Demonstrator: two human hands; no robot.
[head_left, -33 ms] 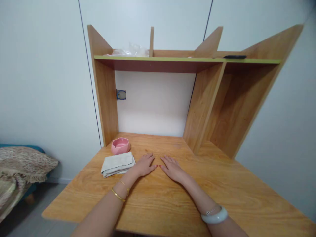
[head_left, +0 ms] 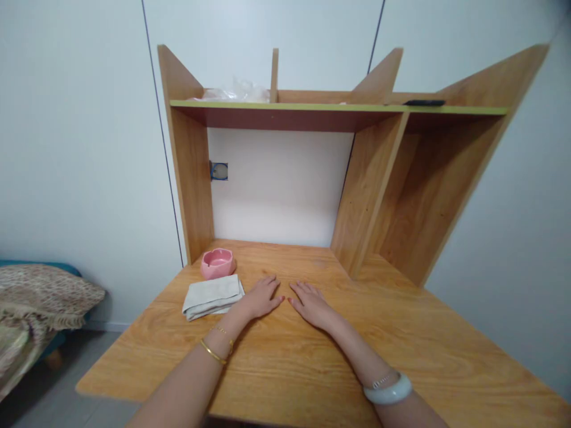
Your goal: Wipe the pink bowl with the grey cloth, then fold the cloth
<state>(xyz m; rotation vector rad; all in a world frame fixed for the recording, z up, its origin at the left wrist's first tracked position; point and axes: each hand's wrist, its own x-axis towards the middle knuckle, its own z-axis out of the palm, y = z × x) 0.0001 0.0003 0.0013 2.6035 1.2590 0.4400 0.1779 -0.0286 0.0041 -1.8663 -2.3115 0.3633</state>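
Observation:
My left hand [head_left: 261, 298] lies flat on the wooden desk [head_left: 312, 356], fingers stretched out, holding nothing. Its edge is right beside a folded grey cloth [head_left: 213, 295]. My right hand [head_left: 311, 304] also rests palm down on the desk, fingers spread, empty, its fingertips almost meeting those of the left hand. Just behind the cloth stands a small pink bowl [head_left: 217, 263].
A wooden hutch [head_left: 370, 178] with upright dividers rises at the back of the desk. On its top shelf lie a clear plastic bag [head_left: 236, 92] and a dark flat object [head_left: 423, 103]. A bed with a patterned blanket [head_left: 40, 297] is at the left.

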